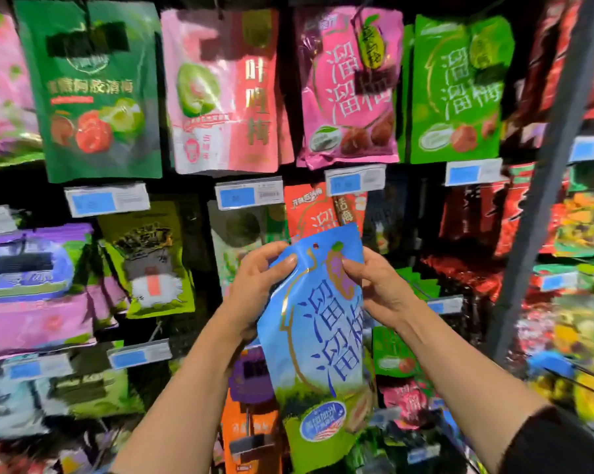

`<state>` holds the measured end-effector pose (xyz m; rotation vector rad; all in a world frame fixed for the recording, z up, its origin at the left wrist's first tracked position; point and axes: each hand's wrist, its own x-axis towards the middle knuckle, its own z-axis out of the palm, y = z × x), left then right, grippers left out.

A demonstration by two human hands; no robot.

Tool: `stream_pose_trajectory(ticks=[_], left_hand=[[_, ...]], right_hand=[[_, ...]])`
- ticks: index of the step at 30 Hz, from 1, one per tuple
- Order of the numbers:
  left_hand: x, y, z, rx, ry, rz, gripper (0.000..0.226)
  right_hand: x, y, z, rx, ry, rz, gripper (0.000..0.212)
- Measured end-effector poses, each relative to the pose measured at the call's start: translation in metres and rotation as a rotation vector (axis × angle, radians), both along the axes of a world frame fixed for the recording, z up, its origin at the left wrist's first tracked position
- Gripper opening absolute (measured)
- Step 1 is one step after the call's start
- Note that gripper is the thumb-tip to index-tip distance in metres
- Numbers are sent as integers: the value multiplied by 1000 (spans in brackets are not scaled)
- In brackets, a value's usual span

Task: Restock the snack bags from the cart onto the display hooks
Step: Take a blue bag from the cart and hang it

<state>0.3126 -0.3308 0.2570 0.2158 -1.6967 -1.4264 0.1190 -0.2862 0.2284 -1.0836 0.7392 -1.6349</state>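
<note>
Pinching the blue snack bag [323, 336] beside its hang hole, left hand [254, 285] at 10 o'clock, right hand [381, 289] at 2, suits this light, slippery, crinkly pouch

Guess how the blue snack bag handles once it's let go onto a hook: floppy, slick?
Blue snack bag looks glossy, so probably slick between fingers. Left hand and right hand pinch its top corners and it hangs bowed: likely pliable and light. It would probably swing from its hang hole.
</note>
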Motion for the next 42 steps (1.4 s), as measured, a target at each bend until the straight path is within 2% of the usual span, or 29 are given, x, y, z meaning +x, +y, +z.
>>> stream_pose_trajectory(ticks=[2,7,11,13,15,17,19,20,24,27,30,32,35,37,42], left_hand=[[-23,-1,-11,33,-20,-40,16],[-84,7,-27,35,-84,-76,9],[-123,9,-7,-157,-159,-14,17],[-141,7,15,-307,-123,45,9],[-156,3,34,-419,-87,147,23],[-171,-4,43,-507,-112,254,27],[-184,-14,37,-593,-194,335,9],[-190,-18,31,-609,-238,364,9],[-211,-29,8,-686,-346,438,41],[-231,-31,11,-790,-375,389,64],[-254,-34,28,-969,-362,358,70],[-268,-36,39,-1067,-376,365,71],[-285,-42,46,-1180,-442,333,74],[-291,-47,46,-1243,-504,341,79],[-292,-55,47,-1404,-634,464,90]], right_hand=[[-22,24,-6,16,3,-114,58],[-71,74,-7,73,171,-478,17],[-106,91,16,-21,331,-747,12],[-123,93,30,-65,377,-833,11],[-141,92,39,-90,392,-897,10],[-158,88,38,-94,365,-927,9],[-175,83,25,-58,304,-941,11],[-183,80,17,-36,265,-944,11],[-213,64,-8,15,80,-960,10],[-230,49,-3,20,14,-971,13],[-246,30,9,23,-48,-1003,11],[-253,18,17,22,-61,-1035,17],[-260,4,25,0,-49,-1052,4],[-265,0,25,-12,-39,-1062,14],[-271,7,20,-49,24,-952,11]])
